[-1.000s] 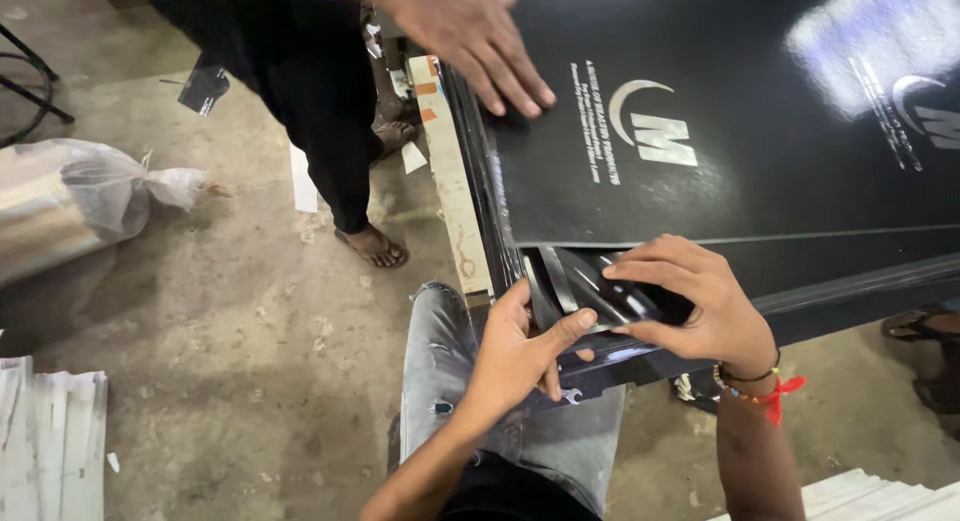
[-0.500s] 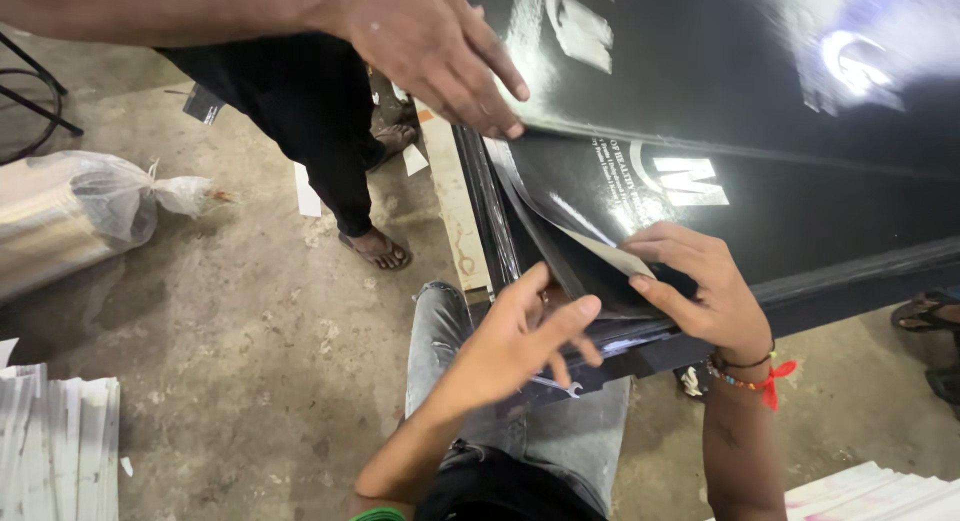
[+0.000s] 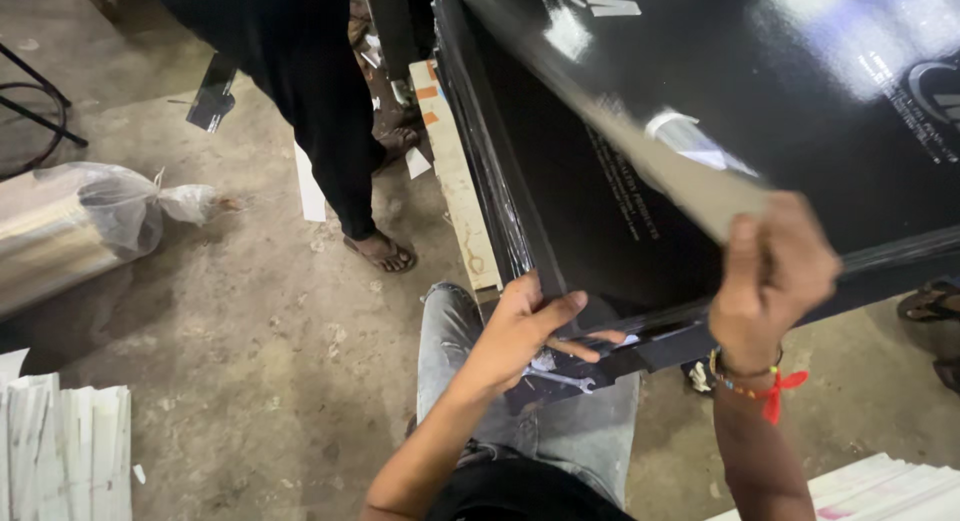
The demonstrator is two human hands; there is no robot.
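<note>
Standing by the floor [image 3: 250, 381], reading the scene from left to right:
Far left: a bagged bundle [image 3: 80, 231] lies on the concrete, white ribbed sheets [image 3: 65, 451] stacked below it.
Co-worker: a person in dark clothes and a sandal [image 3: 380, 251] stands beside the stack.
Left hand [image 3: 520, 326]: grip pressed flat on the near corner of the black panel stack [image 3: 600, 231], fingers spread, pinning it down.
Right hand [image 3: 775, 271]: grip clamped on the edge of the glossy film sheet [image 3: 750, 91], lifted clear of the panel.
Where the film is: raised over the stack, its near edge in the fist.
Long axis: the sheet's lifted edge runs from upper left down to the right hand.
Risk: the film looks thin; I judge an uneven pull could tear it or drag the panel off the stack.
</note>
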